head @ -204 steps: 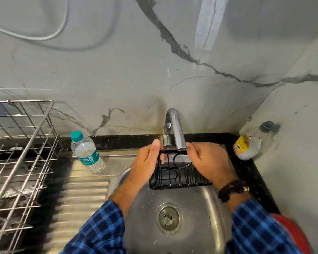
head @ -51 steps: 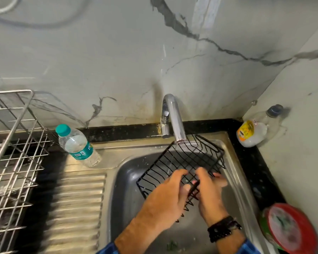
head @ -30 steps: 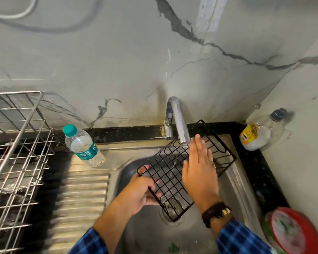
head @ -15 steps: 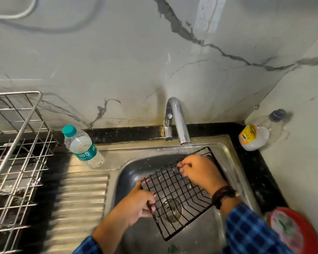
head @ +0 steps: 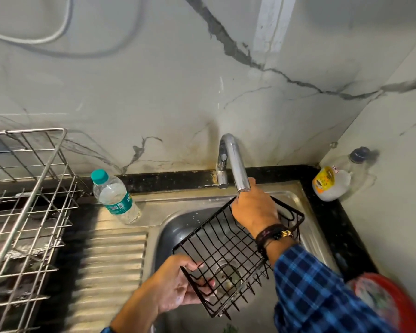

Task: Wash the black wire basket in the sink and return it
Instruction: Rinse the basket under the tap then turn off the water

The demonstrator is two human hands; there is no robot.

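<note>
The black wire basket hangs tilted over the steel sink, its far end raised toward the chrome tap. My left hand grips the basket's near left corner, fingers curled under the wires. My right hand rests over the basket's far rim, right below the tap spout; its fingers are hidden behind the back of the hand. The drain shows through the basket's mesh.
A water bottle stands on the ribbed drainboard left of the sink. A steel dish rack fills the left side. A soap bottle lies in the back right corner, a red lid at the right edge.
The basket's far end has risen toward the tap. My right hand moved up from the mesh to the far rim under the spout; my left hand shifted lower along the near corner.
</note>
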